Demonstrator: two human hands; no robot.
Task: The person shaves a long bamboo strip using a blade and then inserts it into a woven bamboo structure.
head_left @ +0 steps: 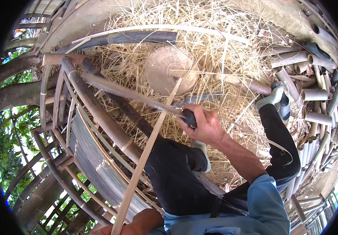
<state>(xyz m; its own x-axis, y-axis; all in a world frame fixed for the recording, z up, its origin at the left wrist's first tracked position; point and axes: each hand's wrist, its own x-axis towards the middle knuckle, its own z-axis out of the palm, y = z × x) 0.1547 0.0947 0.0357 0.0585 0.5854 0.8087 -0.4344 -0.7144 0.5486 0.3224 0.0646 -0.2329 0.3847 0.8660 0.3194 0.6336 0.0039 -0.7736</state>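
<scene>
Right hand (206,126) is gripping the long knife (145,100), left hand (143,222) clasping the pale strip (145,156), its tip overlapping the near edge of the round block (161,70); a twisting strip could be sending the blade (124,91) toward the thigh (177,176)

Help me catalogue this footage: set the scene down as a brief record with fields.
Left hand: the left hand holds the near end of a long, flat, pale strip, apparently bamboo
Right hand: the right hand, fingers closed around the black handle of a long-bladed metal knife
Crossing: blade passes across the strip; contact unclear, blade blurred
Strip's far end: overlaps the round, tan wooden block in view
Ground: straw-coloured, thin shavings around the block
Right side: piled brownish bamboo tubes
</scene>
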